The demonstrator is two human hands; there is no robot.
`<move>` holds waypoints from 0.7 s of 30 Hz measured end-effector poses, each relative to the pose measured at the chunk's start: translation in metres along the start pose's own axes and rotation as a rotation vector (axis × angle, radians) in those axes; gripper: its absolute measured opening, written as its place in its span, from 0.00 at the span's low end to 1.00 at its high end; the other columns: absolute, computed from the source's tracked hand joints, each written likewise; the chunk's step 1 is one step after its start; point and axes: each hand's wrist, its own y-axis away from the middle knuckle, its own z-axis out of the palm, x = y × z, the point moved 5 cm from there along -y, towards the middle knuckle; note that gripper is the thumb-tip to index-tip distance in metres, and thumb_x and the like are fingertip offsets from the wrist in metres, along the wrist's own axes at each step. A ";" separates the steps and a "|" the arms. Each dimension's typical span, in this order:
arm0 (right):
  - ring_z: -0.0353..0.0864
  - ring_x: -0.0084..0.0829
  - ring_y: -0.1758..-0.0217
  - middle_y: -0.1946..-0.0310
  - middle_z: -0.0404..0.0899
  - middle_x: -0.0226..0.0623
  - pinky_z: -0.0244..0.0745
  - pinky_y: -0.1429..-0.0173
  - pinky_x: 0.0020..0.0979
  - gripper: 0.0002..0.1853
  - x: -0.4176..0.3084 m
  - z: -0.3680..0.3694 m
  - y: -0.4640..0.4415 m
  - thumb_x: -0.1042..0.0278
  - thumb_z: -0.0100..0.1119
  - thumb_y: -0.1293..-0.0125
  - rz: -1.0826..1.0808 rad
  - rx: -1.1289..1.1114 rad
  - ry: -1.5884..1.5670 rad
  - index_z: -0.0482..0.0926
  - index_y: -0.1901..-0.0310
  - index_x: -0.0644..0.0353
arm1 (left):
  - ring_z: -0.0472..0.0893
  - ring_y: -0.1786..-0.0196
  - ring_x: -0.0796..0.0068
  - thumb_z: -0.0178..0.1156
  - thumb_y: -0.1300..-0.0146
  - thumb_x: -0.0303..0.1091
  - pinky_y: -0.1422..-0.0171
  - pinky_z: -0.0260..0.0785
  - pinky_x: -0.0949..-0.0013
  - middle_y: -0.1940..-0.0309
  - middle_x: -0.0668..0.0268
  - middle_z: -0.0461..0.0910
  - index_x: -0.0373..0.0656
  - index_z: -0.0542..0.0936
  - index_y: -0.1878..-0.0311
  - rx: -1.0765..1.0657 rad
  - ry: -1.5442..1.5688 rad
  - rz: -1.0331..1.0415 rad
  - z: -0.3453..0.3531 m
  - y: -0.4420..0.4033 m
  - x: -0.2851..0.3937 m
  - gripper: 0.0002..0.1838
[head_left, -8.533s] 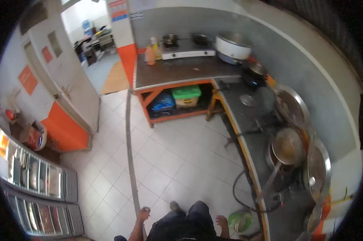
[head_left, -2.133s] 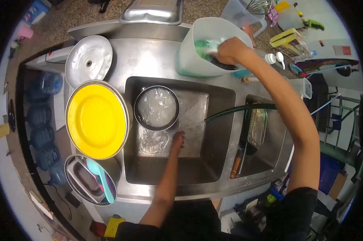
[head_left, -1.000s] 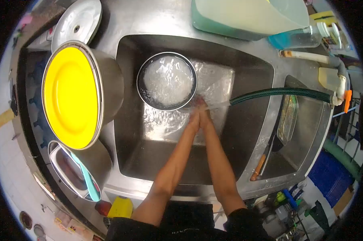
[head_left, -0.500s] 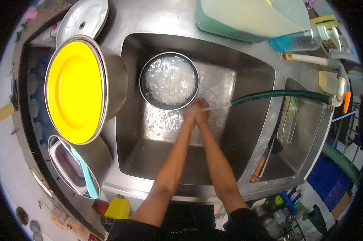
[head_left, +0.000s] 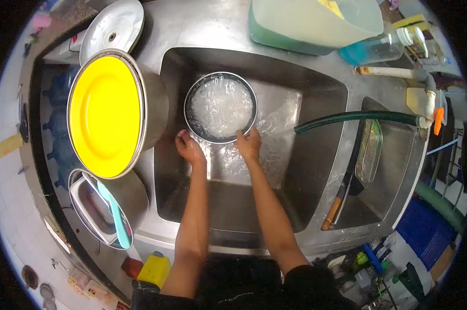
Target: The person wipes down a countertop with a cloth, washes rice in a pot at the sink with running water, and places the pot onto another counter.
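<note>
A round metal pot [head_left: 220,106] full of cloudy, rippling water stands in the steel sink [head_left: 233,209]. My right hand [head_left: 249,145] grips the pot's near right rim between thumb and fingers. Just off the near left side of the pot is my left hand [head_left: 191,150], its fingers loosely curved and apart, with nothing in it. From the right, a dark green hose [head_left: 357,119] reaches over the sink. Its end is apart from both hands, and water splashes on the sink floor.
A large pot with a yellow basin [head_left: 105,116] on top stands left of the sink. Below it is a container with a turquoise-handled utensil [head_left: 114,214]. A greenish tub [head_left: 316,31] sits behind. At right, a wooden-handled tool [head_left: 332,212] lies in a side basin.
My hands were together under the hose's stream beside the pot. They have separated: the left moved left, the right onto the pot's rim. The view has shifted slightly.
</note>
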 end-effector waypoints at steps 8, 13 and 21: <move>0.81 0.31 0.65 0.73 0.77 0.37 0.73 0.60 0.30 0.10 -0.002 -0.064 0.039 0.74 0.60 0.46 -0.087 0.193 0.044 0.73 0.62 0.63 | 0.76 0.60 0.76 0.53 0.39 0.25 0.53 0.67 0.74 0.61 0.63 0.78 0.36 0.75 0.53 -0.398 -0.327 0.279 0.036 0.074 0.041 0.11; 0.78 0.28 0.58 0.64 0.78 0.36 0.72 0.57 0.29 0.10 0.000 -0.056 0.048 0.74 0.58 0.41 0.015 -0.132 0.026 0.71 0.59 0.65 | 0.77 0.51 0.69 0.54 0.41 0.25 0.45 0.67 0.70 0.53 0.56 0.78 0.35 0.73 0.47 -0.426 -0.318 0.236 0.028 0.083 0.039 0.17; 0.81 0.37 0.57 0.58 0.81 0.47 0.73 0.50 0.34 0.18 -0.025 -0.030 0.057 0.67 0.56 0.40 -0.093 -0.379 -0.114 0.73 0.50 0.67 | 0.64 0.35 0.50 0.59 0.44 0.33 0.32 0.55 0.60 0.38 0.45 0.64 0.34 0.65 0.38 -0.458 -0.528 0.237 0.048 0.033 0.014 0.30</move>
